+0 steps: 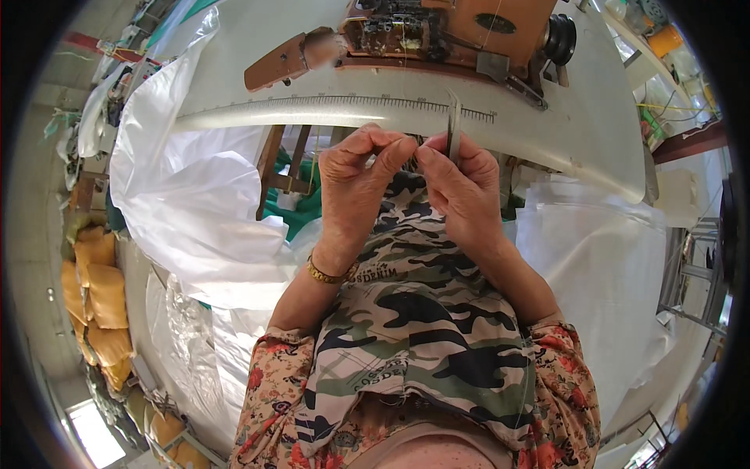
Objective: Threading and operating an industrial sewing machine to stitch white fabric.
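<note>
Yellow sacks [98, 293] lie stacked at far left, beside a heap of white bag fabric [195, 203]. An oval dark label [495, 23] sits on the orange-brown sewing machine [437, 31] atop the pale bench [586, 117]. Below its edge, the left hand [359, 187] and right hand [461, 191] meet fingertip to fingertip, pinched narrow; the right grips slim metal snips [453, 129], pointing upward.

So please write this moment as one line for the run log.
left hand: pinching thread | right hand: holding metal snips | front: sewing machine
</note>
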`<state>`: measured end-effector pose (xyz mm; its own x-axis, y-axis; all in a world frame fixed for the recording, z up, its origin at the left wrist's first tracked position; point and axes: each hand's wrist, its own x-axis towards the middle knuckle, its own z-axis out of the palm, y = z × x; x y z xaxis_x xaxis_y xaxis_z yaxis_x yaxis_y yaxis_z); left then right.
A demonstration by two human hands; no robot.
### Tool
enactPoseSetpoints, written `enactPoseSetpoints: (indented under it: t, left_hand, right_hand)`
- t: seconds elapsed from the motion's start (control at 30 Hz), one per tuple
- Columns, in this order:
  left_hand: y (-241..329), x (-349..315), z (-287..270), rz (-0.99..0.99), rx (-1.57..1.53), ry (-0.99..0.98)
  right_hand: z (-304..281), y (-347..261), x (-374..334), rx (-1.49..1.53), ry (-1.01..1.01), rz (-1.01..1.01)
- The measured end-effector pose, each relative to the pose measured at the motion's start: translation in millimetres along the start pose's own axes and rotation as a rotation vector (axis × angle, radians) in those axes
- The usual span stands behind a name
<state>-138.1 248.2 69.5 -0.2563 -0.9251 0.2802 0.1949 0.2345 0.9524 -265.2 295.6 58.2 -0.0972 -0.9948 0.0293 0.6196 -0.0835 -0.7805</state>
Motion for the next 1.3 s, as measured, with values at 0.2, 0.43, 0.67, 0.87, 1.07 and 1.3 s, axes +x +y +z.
enactPoseSetpoints:
  t: [0.2, 0.43, 0.67, 0.87, 1.07, 1.3]
  left_hand:
    - [2, -1, -3, -0.054, -0.004, 0.060]
    - [3, 3, -11, -0.022, -0.008, 0.144]
    - [-5, 7, -19, 0.066, 0.009, 0.128]
    - [-12, 6, -21, 0.121, 0.040, 0.104]
    - [-3, 2, -11, -0.057, -0.026, 0.095]
    - [-1, 2, -3, -0.090, -0.090, 0.027]
  right_hand:
    - [-1, -3, 0, -0.037, 0.053, 0.024]
    - [-5, -2, 0, -0.016, 0.053, 0.031]
    - [-12, -4, 0, 0.114, 0.034, 0.034]
    - [-20, -3, 2, 0.275, -0.040, 0.070]
    - [-18, -7, 1, 0.323, -0.048, 0.106]
    - [-17, -9, 0, 0.358, -0.098, 0.113]
